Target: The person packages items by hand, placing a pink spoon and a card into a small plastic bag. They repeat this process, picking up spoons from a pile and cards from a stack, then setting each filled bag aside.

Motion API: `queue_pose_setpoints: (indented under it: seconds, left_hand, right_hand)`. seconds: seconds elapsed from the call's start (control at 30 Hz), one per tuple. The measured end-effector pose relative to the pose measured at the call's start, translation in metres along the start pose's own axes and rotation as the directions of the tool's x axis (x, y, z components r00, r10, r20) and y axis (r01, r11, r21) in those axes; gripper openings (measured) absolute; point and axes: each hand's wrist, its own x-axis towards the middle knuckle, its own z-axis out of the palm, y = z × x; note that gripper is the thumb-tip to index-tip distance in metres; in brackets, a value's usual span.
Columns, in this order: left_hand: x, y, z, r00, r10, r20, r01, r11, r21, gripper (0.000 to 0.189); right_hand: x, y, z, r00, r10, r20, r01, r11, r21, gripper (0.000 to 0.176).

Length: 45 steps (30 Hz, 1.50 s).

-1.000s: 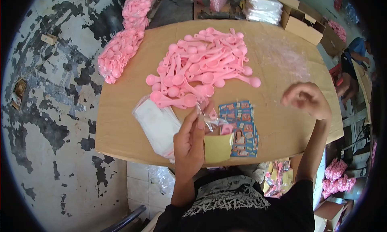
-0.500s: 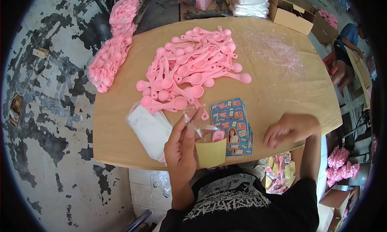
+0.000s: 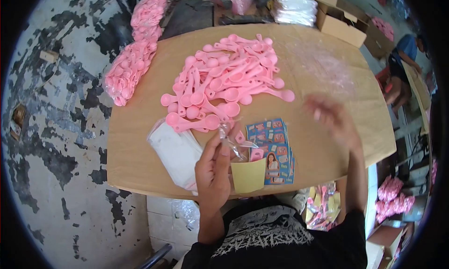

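Note:
My left hand [image 3: 213, 175] pinches the gathered neck of a clear plastic bag [image 3: 234, 146] near the table's front edge. Inside the bag are a yellowish card [image 3: 249, 176] and a pink spoon, of which only the handle end [image 3: 257, 154] shows. My right hand [image 3: 333, 119] is over the right part of the table, its fingers blurred by motion; nothing is visible in it. Blue printed cards [image 3: 279, 161] lie in an overlapping stack just right of the bag. To the left rests a stack of clear-white plastic bags [image 3: 175, 150]. Beyond them spreads a heap of pink measuring spoons [image 3: 224, 77].
Thin clear strips [image 3: 327, 65] lie at the table's back right. Bagged pink spoons [image 3: 131, 70] hang along the left edge. A cardboard box [image 3: 343, 23] stands behind; a box of packed spoons [image 3: 323, 203] is below the front edge. Another person [image 3: 404, 54] sits at right.
My right hand has moved up and away from the table's front edge, toward the thin strips. My left hand still holds the bag in nearly the same place.

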Motion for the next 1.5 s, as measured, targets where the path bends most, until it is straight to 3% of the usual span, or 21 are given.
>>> queue_pose_setpoints:
  seconds: [0.03, 0.1, 0.2, 0.4, 0.6, 0.7, 0.8, 0.9, 0.93, 1.0, 1.03, 1.1, 1.13, 1.2, 1.3, 1.5]
  left_hand:
    - [0.002, -0.002, 0.001, 1.000, 0.010, 0.001, -0.010, 1.000, 0.021, 0.038]
    - [-0.002, 0.003, 0.006, 0.998, -0.059, -0.007, 0.059, 0.992, 0.112, 0.038]
    - [-0.002, 0.004, 0.009, 1.000, -0.012, 0.013, 0.011, 0.993, 0.119, 0.039]
    - [-0.003, -0.013, -0.003, 0.996, -0.070, 0.052, 0.076, 0.990, -0.121, 0.040]
    - [0.000, -0.017, -0.003, 0.995, -0.098, 0.005, 0.098, 0.995, -0.023, 0.038]
    - [-0.002, -0.015, 0.001, 0.995, -0.098, -0.015, 0.098, 0.995, 0.007, 0.038]
    - [-0.001, -0.017, 0.000, 0.998, -0.015, 0.066, 0.012, 0.999, 0.032, 0.037]
    - [-0.005, -0.005, 0.007, 0.999, -0.028, 0.015, 0.027, 0.998, 0.054, 0.033]
    - [-0.004, 0.003, 0.010, 0.991, 0.135, 0.019, -0.135, 0.947, 0.292, 0.034]
    - [-0.003, 0.028, 0.020, 0.899, 0.417, 0.133, -0.386, 0.613, 0.689, 0.036]
    - [-0.004, 0.042, 0.026, 0.848, 0.402, 0.345, -0.524, 0.540, 0.659, 0.038]
    - [-0.012, 0.066, 0.048, 0.710, 0.325, 0.625, -0.664, 0.605, 0.440, 0.037]
    - [-0.017, 0.074, 0.064, 0.644, 0.302, 0.703, -0.635, 0.723, 0.272, 0.033]
    - [-0.012, 0.093, 0.079, 0.448, 0.043, 0.893, -0.601, 0.754, 0.265, 0.025]
    - [-0.008, 0.104, 0.094, 0.347, -0.112, 0.931, -0.560, 0.771, 0.302, 0.023]
    - [-0.002, 0.117, 0.097, 0.350, -0.165, 0.922, -0.534, 0.774, 0.341, 0.019]
  right_hand:
    - [0.001, -0.016, 0.015, 0.984, -0.003, 0.180, -0.038, 0.973, 0.228, 0.042]
    - [0.002, -0.046, 0.044, 0.934, -0.159, 0.320, 0.037, 0.934, 0.354, 0.036]
    - [0.006, -0.056, 0.070, 0.911, -0.067, 0.407, -0.095, 0.926, 0.365, 0.031]
    - [0.010, -0.058, 0.085, 0.960, -0.016, 0.280, -0.143, 0.831, 0.538, 0.018]
    - [0.010, -0.055, 0.071, 0.930, -0.013, 0.367, -0.173, 0.866, 0.468, 0.018]
    - [0.009, -0.053, 0.071, 0.944, 0.007, 0.331, -0.183, 0.844, 0.504, 0.016]
    - [0.011, -0.051, 0.063, 0.895, -0.106, 0.434, -0.117, 0.881, 0.458, 0.015]
    - [0.016, -0.050, 0.051, 0.906, -0.135, 0.401, -0.064, 0.893, 0.446, 0.015]
    - [0.017, -0.045, 0.048, 0.922, -0.094, 0.376, -0.102, 0.877, 0.469, 0.015]
    - [0.018, -0.032, 0.043, 0.944, -0.004, 0.330, -0.178, 0.836, 0.519, 0.015]
    - [0.019, -0.027, 0.042, 0.954, 0.006, 0.301, -0.166, 0.844, 0.509, 0.015]
    - [0.022, -0.017, 0.042, 0.969, 0.027, 0.247, -0.149, 0.859, 0.491, 0.015]
    - [0.023, -0.014, 0.043, 0.970, 0.014, 0.241, -0.129, 0.874, 0.468, 0.015]
    - [0.022, -0.007, 0.043, 0.972, 0.009, 0.235, -0.110, 0.901, 0.420, 0.016]
    - [0.020, -0.002, 0.044, 0.971, -0.011, 0.237, -0.090, 0.908, 0.410, 0.017]
    - [0.019, -0.002, 0.045, 0.971, -0.063, 0.232, -0.031, 0.924, 0.381, 0.026]
